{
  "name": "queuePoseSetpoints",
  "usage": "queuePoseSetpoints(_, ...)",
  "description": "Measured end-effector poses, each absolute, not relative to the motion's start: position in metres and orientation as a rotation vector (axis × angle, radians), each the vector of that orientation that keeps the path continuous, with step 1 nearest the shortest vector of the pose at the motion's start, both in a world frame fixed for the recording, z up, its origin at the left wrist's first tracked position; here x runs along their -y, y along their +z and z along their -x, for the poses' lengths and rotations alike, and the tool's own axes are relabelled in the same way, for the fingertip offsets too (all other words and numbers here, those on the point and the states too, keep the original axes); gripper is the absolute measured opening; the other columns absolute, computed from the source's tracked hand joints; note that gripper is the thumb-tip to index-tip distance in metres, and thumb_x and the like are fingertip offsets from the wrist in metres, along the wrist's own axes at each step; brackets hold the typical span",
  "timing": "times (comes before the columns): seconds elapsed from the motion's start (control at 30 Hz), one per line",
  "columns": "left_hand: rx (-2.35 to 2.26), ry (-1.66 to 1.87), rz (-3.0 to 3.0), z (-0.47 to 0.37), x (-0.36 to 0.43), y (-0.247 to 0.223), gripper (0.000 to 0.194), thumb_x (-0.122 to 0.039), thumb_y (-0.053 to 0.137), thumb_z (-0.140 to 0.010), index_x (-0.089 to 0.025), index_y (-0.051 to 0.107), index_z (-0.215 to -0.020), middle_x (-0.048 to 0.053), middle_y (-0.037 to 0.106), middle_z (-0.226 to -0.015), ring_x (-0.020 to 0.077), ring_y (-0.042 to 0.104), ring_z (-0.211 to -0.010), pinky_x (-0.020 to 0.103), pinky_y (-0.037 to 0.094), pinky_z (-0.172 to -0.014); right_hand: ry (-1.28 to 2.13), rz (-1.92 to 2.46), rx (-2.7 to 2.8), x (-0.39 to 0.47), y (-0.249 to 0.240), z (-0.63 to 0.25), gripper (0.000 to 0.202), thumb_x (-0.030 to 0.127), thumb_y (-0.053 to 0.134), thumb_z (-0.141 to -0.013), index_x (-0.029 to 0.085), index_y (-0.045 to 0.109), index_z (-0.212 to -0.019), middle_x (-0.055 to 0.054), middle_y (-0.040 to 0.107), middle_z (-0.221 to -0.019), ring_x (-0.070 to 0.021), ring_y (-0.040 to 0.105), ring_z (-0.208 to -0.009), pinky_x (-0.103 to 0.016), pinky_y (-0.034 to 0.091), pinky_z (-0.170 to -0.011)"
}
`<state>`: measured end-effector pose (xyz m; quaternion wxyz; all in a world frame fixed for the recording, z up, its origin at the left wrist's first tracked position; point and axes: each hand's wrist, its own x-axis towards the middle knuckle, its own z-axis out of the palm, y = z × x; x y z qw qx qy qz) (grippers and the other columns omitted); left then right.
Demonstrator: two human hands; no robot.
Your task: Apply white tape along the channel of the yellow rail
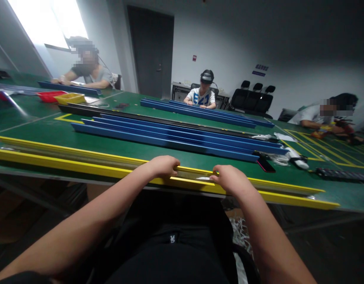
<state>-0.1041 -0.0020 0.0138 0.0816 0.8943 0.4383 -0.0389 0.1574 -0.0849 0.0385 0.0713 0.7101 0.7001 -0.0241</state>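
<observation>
On the table (51,146), the left hand (164,165) and right hand (229,177), fingers curled, touch the yellow channel (111,167); blue channels (170,138) lie beyond it, a phone (266,165) beyond its right part.

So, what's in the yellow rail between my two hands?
In the head view, something small and white, too blurred to name, lies in the yellow rail between your left hand and right hand, nearer the right.

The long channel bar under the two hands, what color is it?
The long channel bar is bright yellow, showing best in the head view.
</observation>
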Motion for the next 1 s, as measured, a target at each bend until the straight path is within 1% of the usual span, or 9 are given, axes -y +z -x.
queuePoseSetpoints(0.17,-1.236,-0.132,-2.697,0.083,0.002,0.015,0.030,-0.043,0.058,-0.073,-0.024,0.069,-0.094,0.008,0.073,-0.093,0.0236,0.066,-0.083,0.028,0.047,-0.064,0.006,-2.082,-2.088,0.081,0.048,-0.152,0.034,0.052,0.053,-0.084,0.025,0.068,-0.098,-0.009,0.070,-0.094,-0.0223,0.064,-0.085,-0.030,0.044,-0.071)
queuePoseSetpoints(0.27,-1.186,-0.143,-2.706,0.075,0.000,0.013,0.031,-0.044,0.059,-0.072,-0.024,0.069,-0.094,0.008,0.073,-0.093,0.0239,0.067,-0.082,0.029,0.047,-0.063,0.040,-2.041,-2.137,0.077,0.050,-0.153,0.037,0.054,0.055,-0.083,0.025,0.068,-0.102,-0.010,0.070,-0.095,-0.0237,0.064,-0.087,-0.030,0.044,-0.071)
queuePoseSetpoints(0.4,-1.170,-0.166,-2.688,0.065,-0.003,0.011,0.032,-0.043,0.061,-0.071,-0.023,0.069,-0.095,0.009,0.073,-0.094,0.0238,0.067,-0.083,0.028,0.048,-0.064,-0.010,-1.986,-2.134,0.069,0.047,-0.158,0.037,0.053,0.058,-0.081,0.027,0.069,-0.104,-0.010,0.071,-0.098,-0.0251,0.065,-0.090,-0.031,0.044,-0.071)
queuePoseSetpoints(0.6,-1.157,-0.175,-2.697,0.047,-0.001,0.009,0.032,-0.040,0.062,-0.072,-0.024,0.070,-0.098,0.010,0.073,-0.099,0.0256,0.068,-0.086,0.029,0.050,-0.066,-0.142,-1.932,-2.206,0.067,0.042,-0.164,0.035,0.051,0.051,-0.087,0.026,0.069,-0.103,-0.007,0.071,-0.095,-0.0203,0.064,-0.087,-0.026,0.040,-0.068)
queuePoseSetpoints(0.73,-1.113,-0.179,-2.712,0.031,0.001,0.006,0.032,-0.039,0.063,-0.071,-0.024,0.069,-0.099,0.010,0.072,-0.101,0.0251,0.067,-0.088,0.030,0.050,-0.070,-0.080,-1.967,-2.270,0.076,0.040,-0.169,0.035,0.053,0.052,-0.086,0.026,0.063,-0.105,-0.005,0.070,-0.091,-0.0173,0.061,-0.077,-0.025,0.035,-0.061)
queuePoseSetpoints(0.83,-1.066,-0.161,-2.721,0.018,0.000,0.003,0.034,-0.043,0.063,-0.071,-0.024,0.068,-0.100,0.010,0.072,-0.102,0.0256,0.067,-0.089,0.031,0.050,-0.070,-0.067,-2.012,-2.315,0.084,0.037,-0.172,0.035,0.053,0.050,-0.088,0.024,0.059,-0.106,-0.004,0.069,-0.087,-0.0154,0.057,-0.070,-0.024,0.031,-0.057)
queuePoseSetpoints(0.93,-1.037,-0.135,-2.717,0.008,0.000,0.000,0.036,-0.049,0.061,-0.073,-0.024,0.068,-0.097,0.011,0.071,-0.100,0.0259,0.066,-0.088,0.031,0.049,-0.070,-0.153,-2.010,-2.324,0.090,0.034,-0.174,0.031,0.050,0.047,-0.090,0.024,0.060,-0.102,-0.003,0.069,-0.086,-0.0152,0.057,-0.070,-0.024,0.031,-0.057)
queuePoseSetpoints(1.0,-0.975,-0.055,-2.731,0.005,0.000,-0.002,0.036,-0.048,0.063,-0.073,-0.024,0.066,-0.100,0.009,0.070,-0.099,0.0243,0.065,-0.088,0.030,0.048,-0.070,-0.218,-1.977,-2.353,0.092,0.033,-0.175,0.030,0.046,0.045,-0.091,0.025,0.064,-0.100,-0.003,0.069,-0.088,-0.0157,0.059,-0.075,-0.024,0.032,-0.061)
